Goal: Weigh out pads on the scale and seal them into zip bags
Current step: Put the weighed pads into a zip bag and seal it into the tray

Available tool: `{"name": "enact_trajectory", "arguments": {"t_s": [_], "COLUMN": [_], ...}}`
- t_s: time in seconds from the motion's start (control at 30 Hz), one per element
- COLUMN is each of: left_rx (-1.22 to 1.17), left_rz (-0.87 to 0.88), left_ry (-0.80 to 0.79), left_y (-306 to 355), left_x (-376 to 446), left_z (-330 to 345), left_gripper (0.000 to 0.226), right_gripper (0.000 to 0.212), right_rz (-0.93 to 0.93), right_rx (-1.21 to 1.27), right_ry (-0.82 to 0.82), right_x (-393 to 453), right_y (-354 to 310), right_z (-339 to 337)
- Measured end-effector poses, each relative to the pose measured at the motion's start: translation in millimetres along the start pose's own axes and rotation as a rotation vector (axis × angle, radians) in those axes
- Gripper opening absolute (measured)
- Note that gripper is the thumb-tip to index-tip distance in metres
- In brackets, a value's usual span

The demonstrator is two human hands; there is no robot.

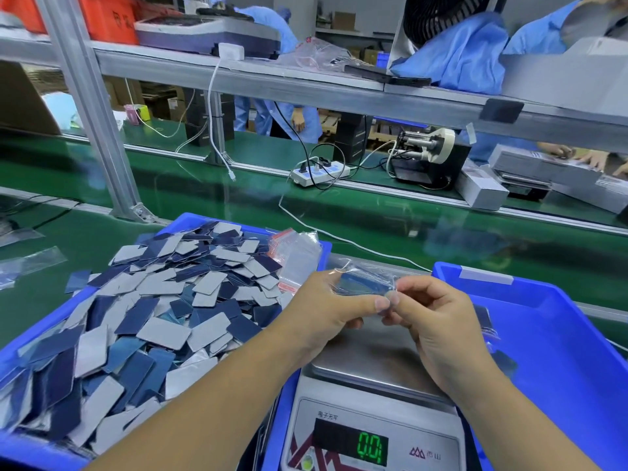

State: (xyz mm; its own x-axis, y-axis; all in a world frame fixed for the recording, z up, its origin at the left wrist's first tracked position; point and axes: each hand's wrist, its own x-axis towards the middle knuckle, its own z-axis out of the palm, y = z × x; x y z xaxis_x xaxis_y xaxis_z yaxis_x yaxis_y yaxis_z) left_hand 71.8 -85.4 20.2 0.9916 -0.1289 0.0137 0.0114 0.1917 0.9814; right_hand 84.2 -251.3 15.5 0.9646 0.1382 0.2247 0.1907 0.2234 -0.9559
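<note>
Above the scale [373, 362] we pinched a filled bag [363, 283] between left hand [326, 307] and right hand [431, 321], pressing its zip shut, pads [142, 300] leftward for refills.

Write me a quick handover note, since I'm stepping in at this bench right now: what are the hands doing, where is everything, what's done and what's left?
Hands: left hand and right hand both pinch one clear zip bag above the scale; blue pads show inside it.
Things: loose pads heaped in the left blue bin; empty zip bags lie at that bin's far right corner; a second blue bin sits right of the scale.
Done: this portion looks bagged; the pan is bare and the display reads 0.0.
Left: likely finish pressing the zip shut, set the bag aside, then weigh the next portion.
</note>
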Motion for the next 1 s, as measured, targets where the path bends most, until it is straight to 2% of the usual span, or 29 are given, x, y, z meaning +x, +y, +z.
{"name": "enact_trajectory", "arguments": {"t_s": [0.07,0.2,0.33,0.43,0.53,0.63,0.77,0.9,1.0], "left_rx": [0.021,0.065,0.114,0.229,0.326,0.327,0.168,-0.174,-0.307], "left_rz": [0.009,0.079,0.224,0.355,0.393,0.305,0.100,-0.109,-0.223], "left_ry": [0.000,-0.050,0.014,0.025,0.014,-0.036,-0.210,-0.348,-0.335], "left_y": [0,0,-1,-3,-7,-5,1,6,8], "left_x": [1,1,2,2,1,2,1,0,2], "left_z": [-1,-2,-4,-4,-5,-10,-11,-15,-16], "left_gripper": [0.022,0.017,0.020,0.034,0.046,0.052,0.047,0.052,0.052], "right_gripper": [0.025,0.015,0.024,0.020,0.014,0.020,0.033,0.035,0.040], "right_rz": [-0.012,-0.062,-0.109,-0.160,-0.228,-0.339,-0.401,-0.277,-0.206], "right_rx": [-0.038,-0.132,-0.157,-0.165,-0.154,-0.186,-0.260,-0.226,-0.255], "right_ry": [-0.003,-0.013,-0.157,-0.061,-0.005,-0.038,-0.032,0.044,0.025], "right_x": [0,0,-4,-3,-2,-5,-1,4,6], "right_y": [0,3,0,0,0,-1,-1,0,0], "right_z": [-1,-6,-7,-5,-7,-6,-9,-13,-15]}}
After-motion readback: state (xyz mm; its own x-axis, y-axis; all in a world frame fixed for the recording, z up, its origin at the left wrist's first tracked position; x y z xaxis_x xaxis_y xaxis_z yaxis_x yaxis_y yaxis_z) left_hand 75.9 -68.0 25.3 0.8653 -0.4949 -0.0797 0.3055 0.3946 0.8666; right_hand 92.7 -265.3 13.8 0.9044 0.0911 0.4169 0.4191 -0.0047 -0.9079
